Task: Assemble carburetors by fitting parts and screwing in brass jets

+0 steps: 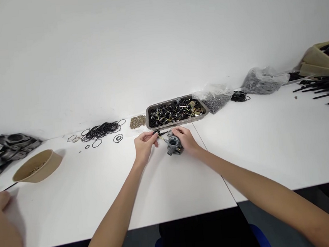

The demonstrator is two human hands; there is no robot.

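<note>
A white table (271,144) is seen across the whole width, made of two tops butted together along a seam that runs toward 5 o'clock from the centre. No brand, label or other writing can be read on anything.

At 9 o'clock, a heap of grey metal castings (1,152) is piled at the table's far left, and a brown paper bowl (37,166) is set just beside it. At 3 o'clock, a brown box (322,57) and a spread of black rods (320,85) are found, with two plastic bags (262,80) of small dark parts lying between 1 and 2 o'clock. At 12 o'clock from the hands, a metal tray (151,111) is filled with black and brass fittings. At 11 o'clock, a tangle of black rubber rings (101,130) is scattered, and a small pile of brass pieces (137,121) is placed near the tray.

At the centre, a small grey metal part (173,145) is rested on the table and is gripped from its right side by the right hand (185,137), the fingers curled closed over its top. A thin brass pin (160,136) with a black end is pinched between the fingertips of the left hand (144,144), its tip held against the grey part.

Another person's hand (0,228) is seen at 8 o'clock.
</note>
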